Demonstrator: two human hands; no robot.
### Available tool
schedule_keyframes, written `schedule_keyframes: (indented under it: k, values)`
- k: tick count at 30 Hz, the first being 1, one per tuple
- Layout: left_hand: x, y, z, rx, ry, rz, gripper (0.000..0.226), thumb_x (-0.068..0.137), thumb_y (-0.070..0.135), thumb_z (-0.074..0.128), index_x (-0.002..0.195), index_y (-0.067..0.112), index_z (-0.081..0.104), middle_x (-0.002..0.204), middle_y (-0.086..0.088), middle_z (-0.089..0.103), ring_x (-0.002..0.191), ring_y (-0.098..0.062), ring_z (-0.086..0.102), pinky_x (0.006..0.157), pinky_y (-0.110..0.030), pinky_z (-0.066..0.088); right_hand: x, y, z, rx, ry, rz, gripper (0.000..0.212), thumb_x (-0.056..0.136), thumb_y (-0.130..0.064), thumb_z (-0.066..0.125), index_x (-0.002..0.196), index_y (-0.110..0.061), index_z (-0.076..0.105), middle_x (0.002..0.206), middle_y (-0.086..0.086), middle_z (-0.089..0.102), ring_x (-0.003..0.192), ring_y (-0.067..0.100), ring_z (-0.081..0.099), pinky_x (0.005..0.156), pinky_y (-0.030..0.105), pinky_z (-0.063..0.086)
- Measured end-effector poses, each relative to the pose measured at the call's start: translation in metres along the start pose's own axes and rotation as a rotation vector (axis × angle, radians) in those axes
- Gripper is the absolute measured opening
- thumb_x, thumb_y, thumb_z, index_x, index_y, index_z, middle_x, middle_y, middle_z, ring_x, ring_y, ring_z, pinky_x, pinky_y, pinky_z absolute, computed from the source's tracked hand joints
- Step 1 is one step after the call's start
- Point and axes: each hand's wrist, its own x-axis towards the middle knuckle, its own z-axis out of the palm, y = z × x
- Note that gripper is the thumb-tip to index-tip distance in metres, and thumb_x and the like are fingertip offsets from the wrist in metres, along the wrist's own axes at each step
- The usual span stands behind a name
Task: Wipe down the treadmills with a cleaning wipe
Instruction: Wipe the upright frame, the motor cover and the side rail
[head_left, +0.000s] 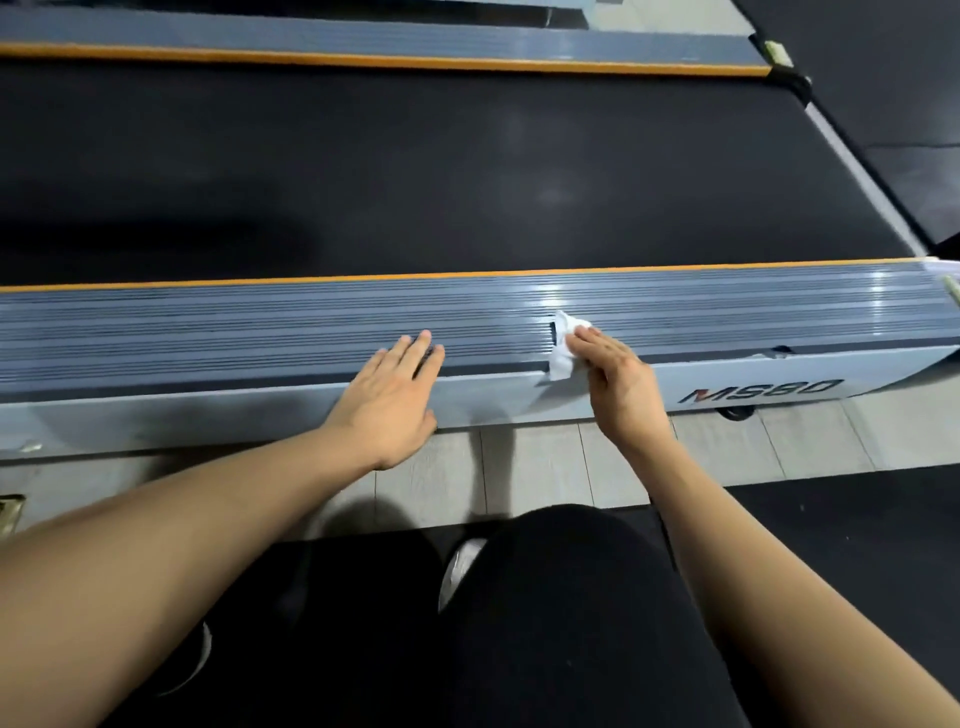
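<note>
The left hand (392, 395) lies flat on the grey ribbed side rail (208, 332) of the treadmill. The right hand (618, 382) presses a white wipe (563, 345) on the same rail, beside the black belt (415, 171).

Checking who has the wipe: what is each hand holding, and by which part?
The right hand presses the white wipe onto the treadmill's side rail, fingers covering its near right part. The left hand holds nothing.
</note>
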Motion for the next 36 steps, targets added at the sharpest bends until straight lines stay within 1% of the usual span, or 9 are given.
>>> schedule_keyframes:
  k: [4, 7, 12, 17, 21, 27, 30, 33, 36]
  values:
    - [0.017, 0.011, -0.012, -0.1, 0.007, -0.068, 0.072, 0.106, 0.037, 0.038, 0.164, 0.013, 0.003, 0.171, -0.01, -0.005, 0.158, -0.028, 0.001, 0.128, -0.04, 0.008, 0.013, -0.012, -0.005, 0.038, 0.018, 0.099, 0.04, 0.098, 0.0, 0.047, 0.124, -0.018, 0.07, 0.135, -0.002, 0.065, 0.126, 0.017, 0.057, 0.101, 0.012, 0.035]
    - [0.028, 0.001, -0.005, -0.111, 0.039, -0.12, 0.07, 0.107, 0.041, 0.031, 0.164, 0.015, 0.0, 0.171, -0.01, -0.005, 0.158, -0.029, -0.001, 0.128, -0.042, 0.005, 0.041, -0.011, -0.023, -0.038, 0.15, 0.066, 0.045, 0.092, 0.004, 0.043, 0.123, -0.015, 0.069, 0.131, -0.002, 0.066, 0.12, 0.021, 0.058, 0.089, 0.016, 0.037]
    - [0.025, -0.013, 0.026, -0.01, 0.071, -0.105, 0.073, 0.107, 0.05, 0.015, 0.157, 0.019, -0.027, 0.165, -0.008, -0.031, 0.155, -0.029, -0.022, 0.127, -0.046, -0.009, 0.077, -0.002, 0.006, -0.181, 0.096, 0.169, 0.037, 0.096, -0.011, 0.035, 0.119, 0.0, 0.063, 0.126, 0.015, 0.062, 0.115, 0.038, 0.056, 0.097, 0.039, 0.044]
    - [0.03, -0.013, 0.034, -0.053, 0.114, -0.111, 0.081, 0.085, 0.059, -0.014, 0.156, 0.022, -0.028, 0.163, -0.004, -0.035, 0.154, -0.026, -0.027, 0.126, -0.045, -0.013, 0.088, -0.08, 0.081, 0.001, -0.045, -0.187, 0.036, 0.093, -0.004, 0.046, 0.126, 0.003, 0.06, 0.127, 0.017, 0.062, 0.125, 0.033, 0.052, 0.113, 0.041, 0.037]
    - [0.034, -0.018, 0.037, -0.117, 0.134, -0.089, 0.085, 0.085, 0.064, -0.008, 0.158, 0.02, -0.018, 0.163, -0.001, -0.03, 0.154, -0.023, -0.024, 0.124, -0.041, -0.017, 0.088, -0.119, 0.094, 0.019, -0.256, -0.319, 0.044, 0.097, -0.006, 0.048, 0.141, 0.0, 0.052, 0.145, 0.018, 0.053, 0.141, 0.031, 0.042, 0.117, 0.014, 0.01]
    - [0.03, -0.018, 0.036, -0.135, 0.125, -0.076, 0.079, 0.089, 0.064, -0.009, 0.154, 0.027, -0.033, 0.16, 0.001, -0.041, 0.15, -0.023, -0.034, 0.124, -0.042, -0.02, 0.089, -0.027, 0.022, -0.104, 0.038, -0.041, 0.027, 0.096, -0.025, 0.04, 0.109, -0.024, 0.063, 0.119, -0.021, 0.057, 0.113, 0.003, 0.051, 0.098, 0.034, 0.04]
    - [0.031, -0.018, 0.037, -0.107, 0.112, -0.092, 0.073, 0.1, 0.06, 0.002, 0.153, 0.025, -0.035, 0.159, 0.0, -0.043, 0.149, -0.024, -0.036, 0.124, -0.043, -0.019, 0.089, -0.006, 0.017, -0.178, 0.136, 0.18, 0.048, 0.085, -0.001, 0.033, 0.121, -0.015, 0.061, 0.129, -0.002, 0.061, 0.121, 0.024, 0.054, 0.094, 0.033, 0.047]
    - [0.03, -0.019, 0.038, -0.129, 0.121, -0.084, 0.073, 0.101, 0.059, 0.005, 0.155, 0.027, -0.031, 0.16, 0.002, -0.041, 0.15, -0.023, -0.035, 0.123, -0.041, -0.021, 0.088, -0.049, 0.054, -0.09, 0.152, 0.109, 0.036, 0.081, 0.003, 0.037, 0.099, -0.018, 0.06, 0.104, -0.002, 0.062, 0.098, 0.023, 0.06, 0.083, 0.04, 0.052]
    - [0.033, -0.023, 0.04, -0.148, 0.146, -0.074, 0.079, 0.089, 0.062, -0.004, 0.159, 0.028, -0.021, 0.162, 0.005, -0.034, 0.153, -0.021, -0.027, 0.122, -0.037, -0.021, 0.059, -0.095, 0.103, -0.009, 0.013, -0.17, 0.044, 0.089, -0.005, 0.043, 0.126, -0.006, 0.065, 0.134, 0.011, 0.063, 0.13, 0.029, 0.053, 0.115, 0.039, 0.036]
